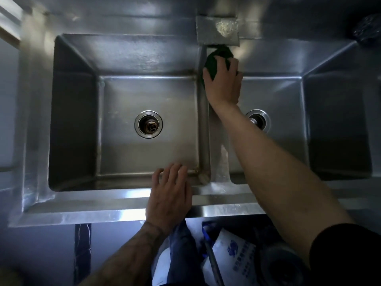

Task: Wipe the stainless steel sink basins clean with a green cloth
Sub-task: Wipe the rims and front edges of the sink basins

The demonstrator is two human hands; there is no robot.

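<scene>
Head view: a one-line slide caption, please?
Right hand grips a green cloth at the far end of the sink divider; left hand rests on the front rim.

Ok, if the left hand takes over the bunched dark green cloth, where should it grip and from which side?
Probably pinch the bunched dark green cloth at its bare left bulge, coming from the left steel basin side: the right hand covers its near right part, and a grey block crowds the far edge.
</scene>
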